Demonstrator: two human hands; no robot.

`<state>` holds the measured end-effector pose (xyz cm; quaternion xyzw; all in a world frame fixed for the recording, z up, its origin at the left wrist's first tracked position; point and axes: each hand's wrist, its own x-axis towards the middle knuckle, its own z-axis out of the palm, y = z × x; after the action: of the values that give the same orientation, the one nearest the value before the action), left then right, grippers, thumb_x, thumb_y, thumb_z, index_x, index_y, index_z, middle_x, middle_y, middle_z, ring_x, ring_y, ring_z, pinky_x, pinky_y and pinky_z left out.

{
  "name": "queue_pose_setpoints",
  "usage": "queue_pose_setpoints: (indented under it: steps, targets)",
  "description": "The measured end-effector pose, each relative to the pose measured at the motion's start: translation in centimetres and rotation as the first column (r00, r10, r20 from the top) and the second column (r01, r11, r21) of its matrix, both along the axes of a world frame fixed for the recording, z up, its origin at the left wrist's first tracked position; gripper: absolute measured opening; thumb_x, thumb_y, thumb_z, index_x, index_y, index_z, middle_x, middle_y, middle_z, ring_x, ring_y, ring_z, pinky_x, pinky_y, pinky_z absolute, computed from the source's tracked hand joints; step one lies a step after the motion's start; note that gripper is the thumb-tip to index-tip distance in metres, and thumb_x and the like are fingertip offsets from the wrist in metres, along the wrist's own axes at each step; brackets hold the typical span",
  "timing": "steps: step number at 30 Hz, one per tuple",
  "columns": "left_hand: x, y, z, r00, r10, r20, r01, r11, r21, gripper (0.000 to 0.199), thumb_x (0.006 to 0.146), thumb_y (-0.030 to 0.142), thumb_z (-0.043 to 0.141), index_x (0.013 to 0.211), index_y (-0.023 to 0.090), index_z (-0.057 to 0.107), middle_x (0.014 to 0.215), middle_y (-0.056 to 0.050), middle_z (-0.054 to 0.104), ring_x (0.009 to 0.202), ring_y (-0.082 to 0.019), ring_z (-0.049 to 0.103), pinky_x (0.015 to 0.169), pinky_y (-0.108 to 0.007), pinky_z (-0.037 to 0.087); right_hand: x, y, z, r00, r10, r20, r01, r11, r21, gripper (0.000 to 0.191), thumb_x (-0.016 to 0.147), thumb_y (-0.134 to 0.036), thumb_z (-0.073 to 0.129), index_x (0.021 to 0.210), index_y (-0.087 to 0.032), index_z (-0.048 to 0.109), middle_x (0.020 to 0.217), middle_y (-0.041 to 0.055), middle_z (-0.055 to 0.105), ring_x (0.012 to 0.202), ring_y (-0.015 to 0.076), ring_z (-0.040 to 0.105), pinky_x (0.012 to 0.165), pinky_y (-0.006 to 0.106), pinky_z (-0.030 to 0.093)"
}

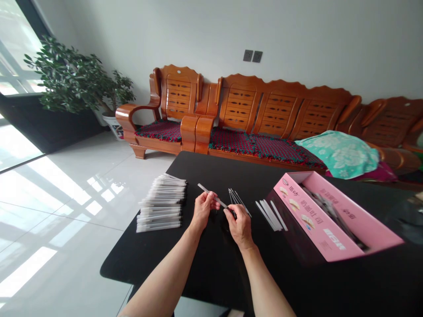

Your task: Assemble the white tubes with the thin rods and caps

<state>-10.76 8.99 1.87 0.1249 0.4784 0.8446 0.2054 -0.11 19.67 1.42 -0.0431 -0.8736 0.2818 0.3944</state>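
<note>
Black table (132, 259): one white pen (202, 188).
I log it bridging left hand (204, 209) and right hand (238, 222), both closed in fingertip pinches on it; long axis slanting, free end far left, other end near right.

The left forearm (161, 273) and right forearm (264, 277), both bare, slope inward toward the pen (202, 188), wrists (197, 225) on its near side. The left hand (202, 209) pinches the pen around its middle, thumb against fingers; the right hand (239, 222) grips its nearer end, thumb against curled fingers.
</note>
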Motion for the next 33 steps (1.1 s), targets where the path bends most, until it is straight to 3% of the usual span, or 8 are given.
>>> queue_pose_setpoints:
  steps: [4,8,13,18,23,28,33]
  targets:
    - [-0.04,0.0,-0.1,1.0,0.004,0.0,-0.004,1.0,-0.012,0.043,0.074,0.052,0.071,0.083,0.011,0.062,0.065,-0.004,0.066,0.051,-0.011,0.061,0.051,-0.022,0.049,0.04,-0.05,0.05,1.0,0.0,0.009,0.0,1.0,0.013,0.016,0.095,-0.022,0.045,0.087,-0.02,0.058,0.079,0.0047,0.061,0.078,0.0188,0.055,0.074,0.033,0.046]
    - [-0.07,0.0,-0.19,1.0,0.005,-0.01,-0.005,1.0,-0.01,0.043,0.076,0.053,0.07,0.084,0.011,0.062,0.065,-0.003,0.065,0.051,-0.011,0.061,0.052,-0.022,0.05,0.04,-0.02,-0.02,1.0,-0.022,0.003,0.022,0.999,-0.023,0.008,0.092,-0.025,0.053,0.092,-0.019,0.059,0.083,0.0051,0.061,0.08,0.019,0.056,0.075,0.033,0.047]
    - [-0.03,0.01,-0.1,1.0,0.008,0.002,-0.008,1.0,-0.014,0.044,0.074,0.053,0.071,0.084,0.011,0.062,0.065,-0.003,0.065,0.051,-0.011,0.061,0.051,-0.022,0.05,0.02,0.05,-0.09,1.0,-0.007,0.028,0.006,1.0,0.027,0.015,0.095,-0.022,0.047,0.087,-0.019,0.059,0.079,0.0048,0.061,0.078,0.0188,0.055,0.074,0.034,0.046]
    - [-0.03,-0.05,0.0,1.0,0.006,0.001,-0.006,1.0,-0.007,0.043,0.075,0.052,0.071,0.084,0.011,0.062,0.065,-0.004,0.065,0.052,-0.011,0.061,0.052,-0.022,0.05,0.0,0.04,-0.1,0.999,-0.046,-0.005,0.046,0.999,-0.001,0.008,0.091,-0.027,0.056,0.09,-0.019,0.059,0.082,0.0047,0.062,0.079,0.0185,0.056,0.075,0.033,0.047]
    - [-0.07,-0.05,-0.06,1.0,0.008,-0.001,-0.008,1.0,-0.011,0.043,0.074,0.052,0.071,0.084,0.011,0.062,0.065,-0.004,0.065,0.052,-0.011,0.061,0.051,-0.022,0.05,-0.01,0.05,-0.08,1.0,-0.021,0.009,0.02,0.999,0.037,0.015,0.094,-0.024,0.048,0.085,-0.02,0.059,0.078,0.0046,0.062,0.078,0.0188,0.056,0.074,0.034,0.047]
    - [-0.08,0.0,-0.09,1.0,0.009,0.0,-0.009,1.0,-0.013,0.044,0.073,0.053,0.072,0.083,0.011,0.063,0.064,-0.004,0.065,0.052,-0.012,0.061,0.052,-0.022,0.05,0.05,0.07,-0.02,1.0,-0.026,0.008,0.025,1.0,0.007,0.011,0.092,-0.028,0.054,0.093,-0.02,0.06,0.082,0.0052,0.062,0.08,0.0193,0.057,0.075,0.035,0.047]
    - [-0.1,-0.04,-0.05,1.0,0.003,0.002,-0.003,1.0,-0.015,0.044,0.073,0.053,0.072,0.083,0.011,0.062,0.065,-0.004,0.065,0.052,-0.012,0.061,0.051,-0.022,0.05,0.08,0.04,0.04,1.0,-0.022,0.017,0.021,1.0,0.01,0.012,0.094,-0.025,0.05,0.089,-0.019,0.06,0.08,0.005,0.062,0.079,0.0192,0.057,0.075,0.034,0.047]
